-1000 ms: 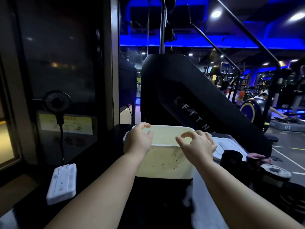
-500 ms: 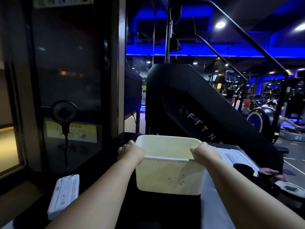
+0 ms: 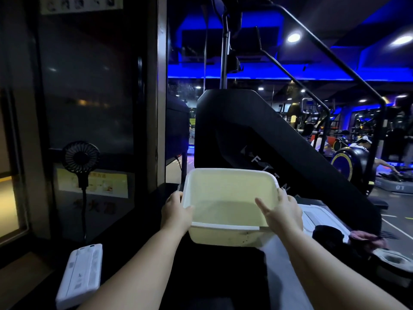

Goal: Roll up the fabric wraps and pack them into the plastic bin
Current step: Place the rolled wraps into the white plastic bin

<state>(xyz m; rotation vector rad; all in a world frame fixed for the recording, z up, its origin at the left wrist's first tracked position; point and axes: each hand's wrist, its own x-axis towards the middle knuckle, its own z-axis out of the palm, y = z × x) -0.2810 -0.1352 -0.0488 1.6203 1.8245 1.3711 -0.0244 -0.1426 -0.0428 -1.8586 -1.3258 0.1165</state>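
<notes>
A cream plastic bin (image 3: 228,186) is held up in front of me, tilted so its open top faces me, and nothing lies inside it. My left hand (image 3: 176,214) grips its left rim, thumb inside. My right hand (image 3: 282,212) grips the right rim with a finger reaching into the bin. Rolled fabric wraps lie at the right on the dark counter: a black roll (image 3: 327,236), a pinkish one (image 3: 366,237) and a grey-white one (image 3: 393,259).
The white bin lid (image 3: 312,214) lies flat behind my right hand. A white flat device (image 3: 80,275) rests at lower left, with a small black fan (image 3: 81,157) on a stand behind it. A large black gym machine (image 3: 257,139) rises just beyond the counter.
Both hands closed on the bin's rim, then lifted and tilted it toward me, so its inside now shows.
</notes>
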